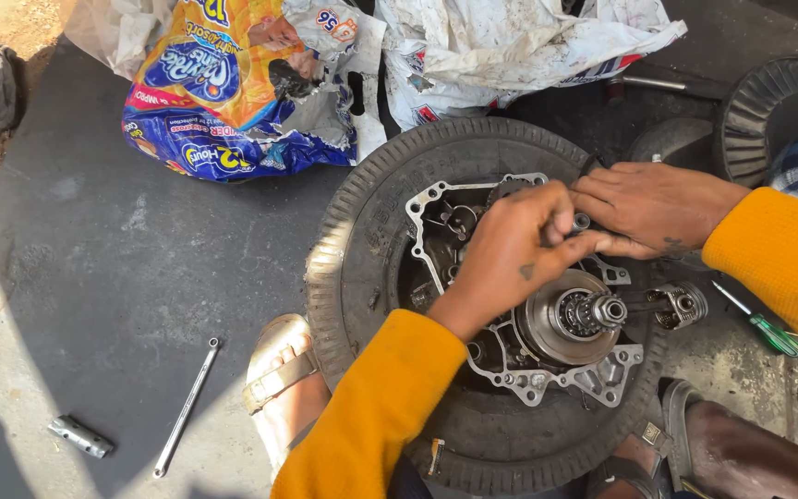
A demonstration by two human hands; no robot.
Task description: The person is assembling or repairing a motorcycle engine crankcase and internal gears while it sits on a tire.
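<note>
- Grey concrete floor [122, 268]: carries everything here.
- Black ribbed rubber tyre [362, 212]: lies flat, ringing the engine part.
- Crumpled blue and orange printed plastic bag [223, 92]: beyond the tyre, upper left.
- Silver cast-metal engine casing [602, 374]: sits inside the tyre, its splined steel shaft [598, 312] pointing up toward the camera.
- Left hand [510, 254]: fingers curled shut, pinching a small metal part [583, 222] just above the shaft.
- Right hand [653, 208]: fingers closed on the same part from the opposite side, fingertips touching the left.
- Slim steel spanner [187, 407]: well left, long axis diagonal.
- Green-handled screwdriver [768, 331]: right of the casing.
</note>
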